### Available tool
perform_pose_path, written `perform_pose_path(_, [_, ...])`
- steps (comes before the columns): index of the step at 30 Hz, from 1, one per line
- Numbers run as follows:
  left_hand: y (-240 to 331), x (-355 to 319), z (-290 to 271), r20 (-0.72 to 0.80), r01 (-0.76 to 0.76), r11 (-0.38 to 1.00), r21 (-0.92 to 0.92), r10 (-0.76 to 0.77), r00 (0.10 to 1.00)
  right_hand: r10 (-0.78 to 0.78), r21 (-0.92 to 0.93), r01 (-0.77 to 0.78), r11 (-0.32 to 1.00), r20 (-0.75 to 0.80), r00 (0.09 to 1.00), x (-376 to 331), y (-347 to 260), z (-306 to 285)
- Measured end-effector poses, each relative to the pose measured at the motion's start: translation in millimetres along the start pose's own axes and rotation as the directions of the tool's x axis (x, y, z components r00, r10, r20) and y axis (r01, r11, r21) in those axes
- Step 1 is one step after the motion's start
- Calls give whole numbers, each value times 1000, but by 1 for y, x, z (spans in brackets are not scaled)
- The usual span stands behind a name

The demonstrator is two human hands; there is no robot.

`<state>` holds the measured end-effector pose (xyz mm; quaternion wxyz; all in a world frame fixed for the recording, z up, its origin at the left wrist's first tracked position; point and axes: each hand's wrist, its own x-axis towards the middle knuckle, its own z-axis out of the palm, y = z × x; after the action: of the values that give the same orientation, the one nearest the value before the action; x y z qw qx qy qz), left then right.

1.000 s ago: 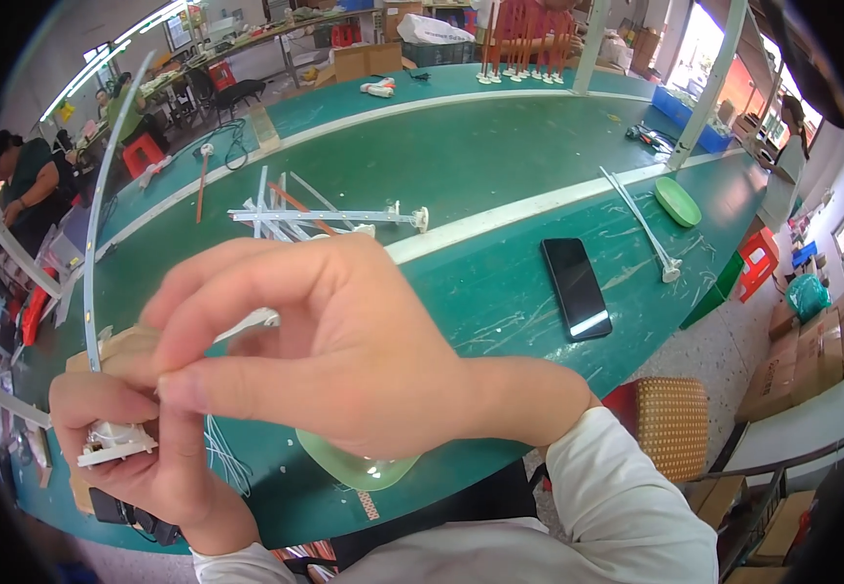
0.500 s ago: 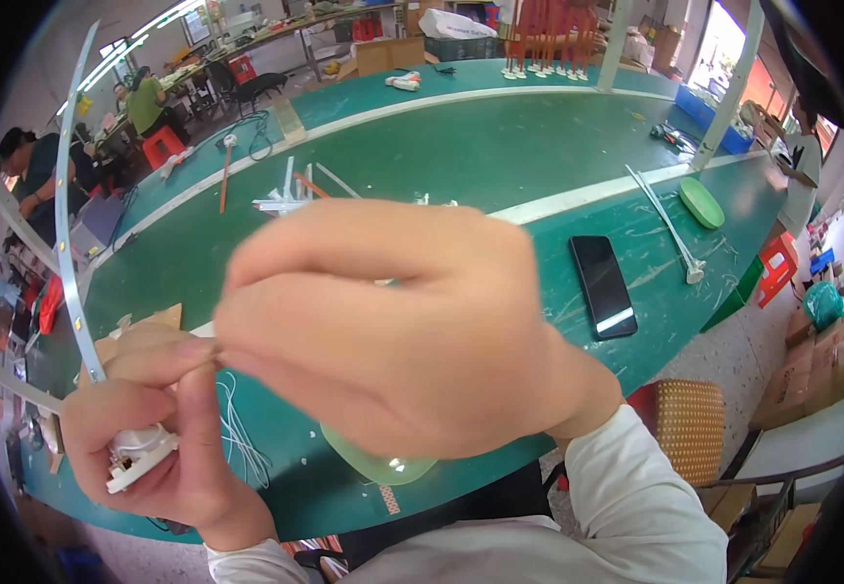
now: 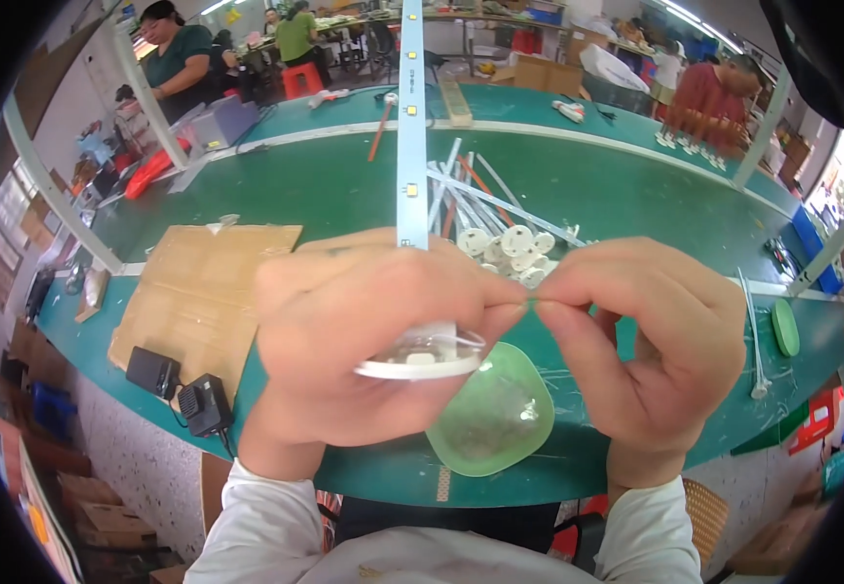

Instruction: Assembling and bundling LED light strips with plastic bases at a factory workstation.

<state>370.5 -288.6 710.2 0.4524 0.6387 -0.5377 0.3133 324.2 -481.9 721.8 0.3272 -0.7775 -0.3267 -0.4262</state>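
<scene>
My left hand [image 3: 364,336] grips the lower end of a long white LED strip [image 3: 410,117] that stands upright and runs to the top of the picture. A white round end cap [image 3: 420,362] sits at the strip's foot, under my left fingers. My right hand [image 3: 651,336] pinches a thin wire [image 3: 531,303] between thumb and forefinger, right beside my left fingertips. Both hands are held close together above the green table [image 3: 325,190].
A pale green bowl [image 3: 492,414] lies below my hands near the table edge. Several white tubes with round caps [image 3: 500,238] are piled behind. A cardboard sheet [image 3: 203,282] and two black power adapters [image 3: 183,389] lie left. Other people work at far tables.
The view has swung left. My hands, overlapping at lower left before, are now side by side at centre, and the strip stands upright instead of slanting at the left.
</scene>
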Motion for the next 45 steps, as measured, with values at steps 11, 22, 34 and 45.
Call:
perform_pose_path(11, [4,3,3,-65,-30,999,-41,27,998,50,161,-49,986,-1,999,0,-2,-5])
perform_pose_path(22, [-7,-5,8,-229,54,989,-137,-85,970,0,119,14,993,-117,993,-2,4,2])
perform_pose_path(34, [-3,3,15,-20,282,776,-564,-354,935,-174,-68,163,984,-222,959,1,9,13])
perform_pose_path(45, [-12,0,17,11,167,776,-609,-201,979,-204,-136,182,974,-170,964,-1,4,12])
